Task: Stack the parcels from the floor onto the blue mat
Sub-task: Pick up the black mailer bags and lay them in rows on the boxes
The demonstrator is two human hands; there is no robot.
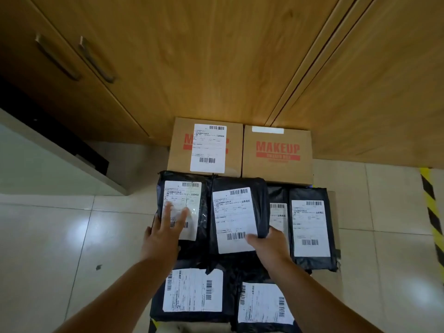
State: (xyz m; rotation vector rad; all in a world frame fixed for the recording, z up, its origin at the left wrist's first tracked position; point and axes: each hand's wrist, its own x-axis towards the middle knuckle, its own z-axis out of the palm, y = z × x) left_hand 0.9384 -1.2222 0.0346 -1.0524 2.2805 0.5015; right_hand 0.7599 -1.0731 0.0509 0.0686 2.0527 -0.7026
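Observation:
Several black plastic parcels with white labels lie packed together on the floor below me. My right hand [266, 243] grips the near right corner of the middle black parcel [237, 212]. My left hand [165, 231] lies flat with straight fingers on the left black parcel [182, 203], over its label. Another black parcel [312, 227] lies to the right. Two more black parcels [192, 294] [262, 306] lie nearest me. Behind stand two brown "MAKEUP" cartons [206, 145] [277, 155]. The blue mat is hidden under the parcels, if it is here.
Wooden cabinet doors [216, 56] rise right behind the cartons. A dark gap under a pale counter [60, 150] lies at the left. Yellow-black hazard tape [432, 212] runs along the tiled floor [72, 236] at the right.

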